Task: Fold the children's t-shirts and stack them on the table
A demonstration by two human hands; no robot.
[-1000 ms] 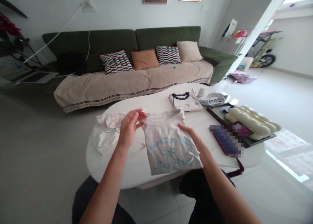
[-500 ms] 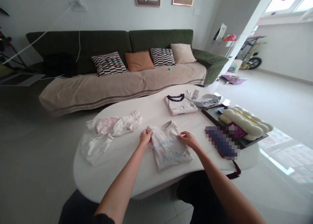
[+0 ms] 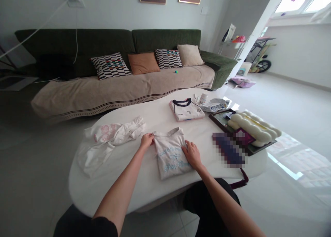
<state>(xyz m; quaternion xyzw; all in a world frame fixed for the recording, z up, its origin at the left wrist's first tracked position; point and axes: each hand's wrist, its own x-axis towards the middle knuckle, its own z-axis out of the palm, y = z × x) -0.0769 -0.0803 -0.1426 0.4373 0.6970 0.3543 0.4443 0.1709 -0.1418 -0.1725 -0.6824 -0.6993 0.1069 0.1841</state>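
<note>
A pale T-shirt with blue lettering and a bow print lies folded into a rectangle on the white table, its collar away from me. At its upper left corner my left hand is closed, pinching the fabric edge. My right hand rests on the right side of the shirt, fingers stretched out over the cloth. To the left lies a crumpled white garment with a pink print. Beyond the T-shirt sits a folded white jersey with a dark collar.
On the right, a dark tray carries a cream puffy item. A blurred-out dark object with a maroon strap lies at the table's right edge. A plastic package is behind the tray. A green sofa stands beyond the table.
My right hand has gone from gripping the shirt's right edge to lying on its cloth. The left stays at the upper left corner. The whole view has shifted slightly.
</note>
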